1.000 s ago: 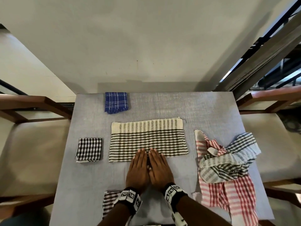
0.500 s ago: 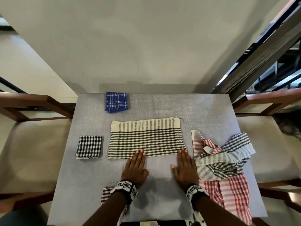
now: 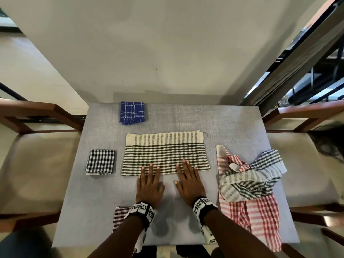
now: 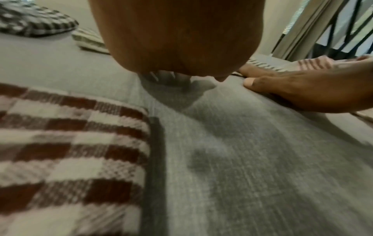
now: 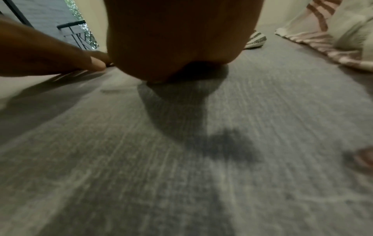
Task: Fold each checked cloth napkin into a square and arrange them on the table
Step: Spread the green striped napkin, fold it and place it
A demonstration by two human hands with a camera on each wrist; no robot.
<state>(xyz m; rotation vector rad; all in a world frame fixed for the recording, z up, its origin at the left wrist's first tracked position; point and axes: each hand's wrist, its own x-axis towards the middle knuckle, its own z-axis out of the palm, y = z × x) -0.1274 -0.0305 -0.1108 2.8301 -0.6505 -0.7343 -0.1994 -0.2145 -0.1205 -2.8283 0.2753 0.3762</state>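
An olive-and-cream checked napkin [image 3: 165,151] lies folded into a wide strip at the middle of the grey table [image 3: 232,127]. My left hand [image 3: 149,181] and right hand [image 3: 188,179] lie flat and open side by side, fingertips pressing on the strip's near edge. Folded squares sit around it: blue [image 3: 132,113] at the back, black-and-white [image 3: 100,162] at the left, brown-and-white [image 3: 120,216] by my left wrist, also large in the left wrist view [image 4: 70,151]. Both wrist views show mostly the heel of the palm, so the fingers are hidden there.
A loose heap at the table's right holds a grey-green striped napkin [image 3: 249,179] on top of a red checked one [image 3: 260,216], which hangs over the near edge. Wooden chairs [image 3: 33,116] flank the table. A wall stands behind it.
My hands slid apart along the strip's near edge from the middle. Since then the right hand has come back leftward toward the left hand. The strip has stayed in place.
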